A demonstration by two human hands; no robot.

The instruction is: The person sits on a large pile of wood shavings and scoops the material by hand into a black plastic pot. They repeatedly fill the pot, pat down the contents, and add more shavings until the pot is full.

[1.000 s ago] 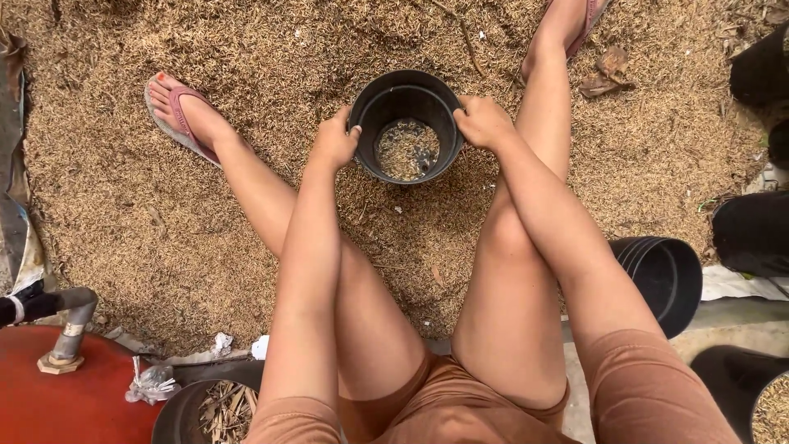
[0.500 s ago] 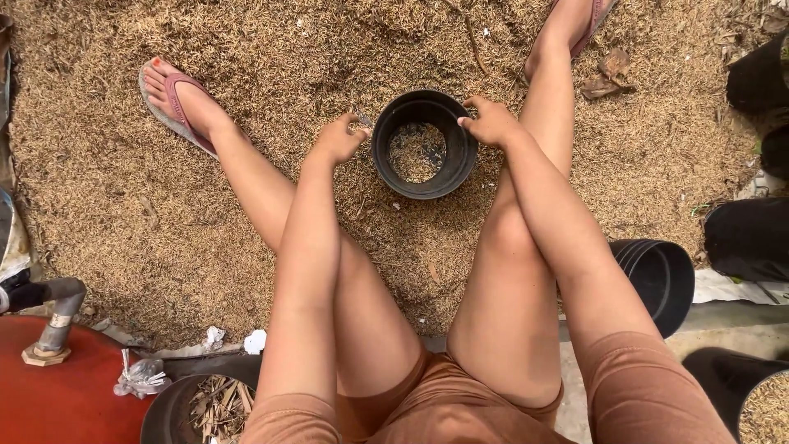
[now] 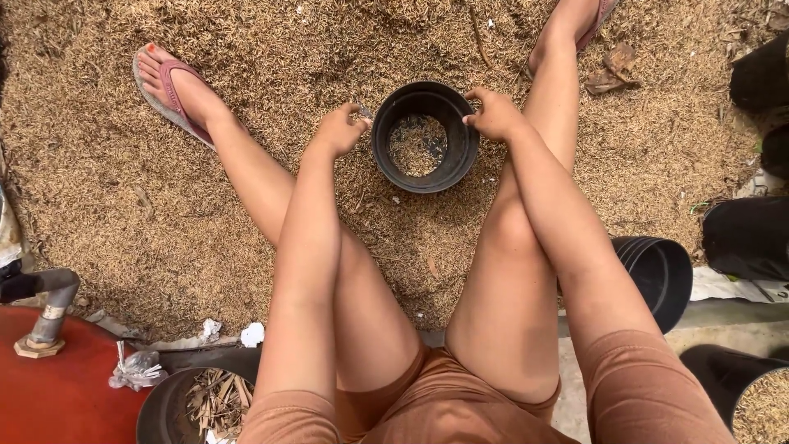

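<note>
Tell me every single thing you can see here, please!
Round black plastic pot: one, black, on the ground between the feet, a little husk inside.
Loose rice husk: a wide spread, tan, covering the ground.
Stack of empty black plastic pots: one stack, black, lying on its side at the right.
Black grow bags: several, black, along the right edge.
Red metal drum: one, red, bottom left, a grey pipe fitting on top.
Dark tub of dry leaves: one, dark, bottom left.
Pink flip-flops: two, pink, on the feet, one mostly out of view.
Left hand: one, just left of the pot's rim, pinching something small.
Right hand: one, gripping the pot's right rim.
</note>
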